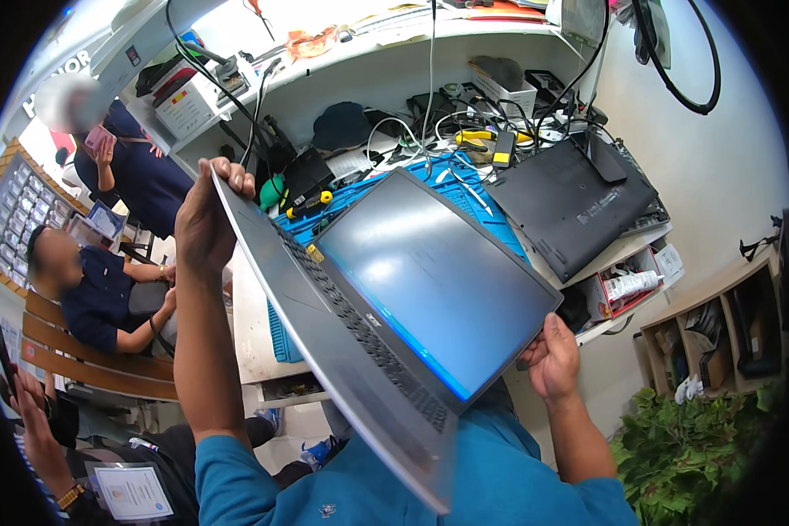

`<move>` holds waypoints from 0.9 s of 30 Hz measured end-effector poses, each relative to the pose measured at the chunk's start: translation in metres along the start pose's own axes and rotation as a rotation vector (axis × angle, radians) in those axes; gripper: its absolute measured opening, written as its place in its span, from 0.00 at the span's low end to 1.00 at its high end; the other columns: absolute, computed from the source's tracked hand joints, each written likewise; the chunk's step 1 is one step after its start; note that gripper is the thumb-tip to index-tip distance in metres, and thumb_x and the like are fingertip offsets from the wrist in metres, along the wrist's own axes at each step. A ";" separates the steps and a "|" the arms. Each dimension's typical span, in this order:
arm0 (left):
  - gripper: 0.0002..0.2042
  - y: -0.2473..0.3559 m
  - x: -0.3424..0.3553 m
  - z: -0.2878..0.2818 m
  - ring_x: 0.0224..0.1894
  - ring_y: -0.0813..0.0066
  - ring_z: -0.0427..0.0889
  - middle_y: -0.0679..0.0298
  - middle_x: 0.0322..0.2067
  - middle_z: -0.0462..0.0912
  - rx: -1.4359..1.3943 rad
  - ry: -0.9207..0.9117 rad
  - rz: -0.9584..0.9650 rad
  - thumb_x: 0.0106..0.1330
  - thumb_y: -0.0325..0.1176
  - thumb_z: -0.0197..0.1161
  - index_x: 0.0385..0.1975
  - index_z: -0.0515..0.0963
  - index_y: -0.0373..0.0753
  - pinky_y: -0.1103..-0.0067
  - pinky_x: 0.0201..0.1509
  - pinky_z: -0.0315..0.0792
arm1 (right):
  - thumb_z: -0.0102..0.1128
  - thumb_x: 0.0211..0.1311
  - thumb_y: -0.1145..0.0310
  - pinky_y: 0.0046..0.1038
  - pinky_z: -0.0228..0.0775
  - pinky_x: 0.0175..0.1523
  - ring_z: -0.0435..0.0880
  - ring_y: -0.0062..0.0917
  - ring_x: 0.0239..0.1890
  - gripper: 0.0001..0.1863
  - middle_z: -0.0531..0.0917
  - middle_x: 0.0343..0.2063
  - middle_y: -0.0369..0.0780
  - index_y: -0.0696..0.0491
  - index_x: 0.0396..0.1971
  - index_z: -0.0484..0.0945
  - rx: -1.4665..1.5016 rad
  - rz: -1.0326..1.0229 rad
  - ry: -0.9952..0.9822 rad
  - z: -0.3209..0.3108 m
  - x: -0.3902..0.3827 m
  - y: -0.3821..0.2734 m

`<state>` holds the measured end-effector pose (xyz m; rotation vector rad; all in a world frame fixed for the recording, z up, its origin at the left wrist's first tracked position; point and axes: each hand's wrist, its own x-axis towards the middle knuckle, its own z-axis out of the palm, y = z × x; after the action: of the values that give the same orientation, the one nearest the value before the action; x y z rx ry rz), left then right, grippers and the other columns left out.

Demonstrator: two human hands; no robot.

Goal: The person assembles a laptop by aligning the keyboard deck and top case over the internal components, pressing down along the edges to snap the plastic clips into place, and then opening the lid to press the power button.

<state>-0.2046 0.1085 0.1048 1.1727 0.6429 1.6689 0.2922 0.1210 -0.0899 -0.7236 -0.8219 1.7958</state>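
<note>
A grey laptop (320, 320) is held up in the air, tilted, with its lid folded wide and its lit screen (438, 272) showing a pale blue picture. My left hand (209, 215) grips the far left edge of the keyboard half, fingers curled over the rim. On the other side, my right hand (552, 358) pinches the corner of the screen half between thumb and fingers. Beneath the laptop lies a blue work mat (478, 206). A dark laptop bottom cover (574, 206) rests at the right of the bench.
Cables, a yellow-handled tool (478, 138), a green blower bulb (272, 191) and a dark cap (342, 125) crowd the bench. A shelf (368, 44) runs above. People sit and stand at the left. A leafy plant (693, 456) and a wooden cabinet (719, 320) stand at the right.
</note>
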 end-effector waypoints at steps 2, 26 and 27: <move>0.17 0.002 -0.020 0.007 0.46 0.66 0.75 0.61 0.37 0.75 0.006 0.024 0.014 0.88 0.47 0.51 0.44 0.75 0.38 0.72 0.58 0.72 | 0.46 0.89 0.52 0.32 0.89 0.42 0.92 0.28 0.39 0.22 0.89 0.42 0.44 0.58 0.55 0.76 0.000 0.015 -0.014 -0.003 0.010 -0.009; 0.16 0.003 -0.156 0.042 0.46 0.64 0.79 0.57 0.40 0.77 0.102 0.263 0.223 0.87 0.44 0.53 0.48 0.75 0.35 0.69 0.58 0.76 | 0.45 0.87 0.63 0.24 0.81 0.21 0.85 0.22 0.19 0.20 0.86 0.28 0.41 0.64 0.55 0.80 -0.644 0.156 -0.064 0.021 0.087 -0.043; 0.15 0.002 -0.158 0.041 0.46 0.64 0.79 0.58 0.40 0.77 0.097 0.264 0.225 0.87 0.44 0.53 0.48 0.75 0.35 0.69 0.58 0.76 | 0.44 0.87 0.64 0.25 0.81 0.21 0.84 0.22 0.18 0.19 0.85 0.27 0.41 0.64 0.56 0.79 -0.684 0.133 -0.062 0.022 0.086 -0.041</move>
<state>-0.1566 -0.0407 0.0591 1.1358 0.7860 2.0246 0.2686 0.2087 -0.0528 -1.1802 -1.4881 1.6515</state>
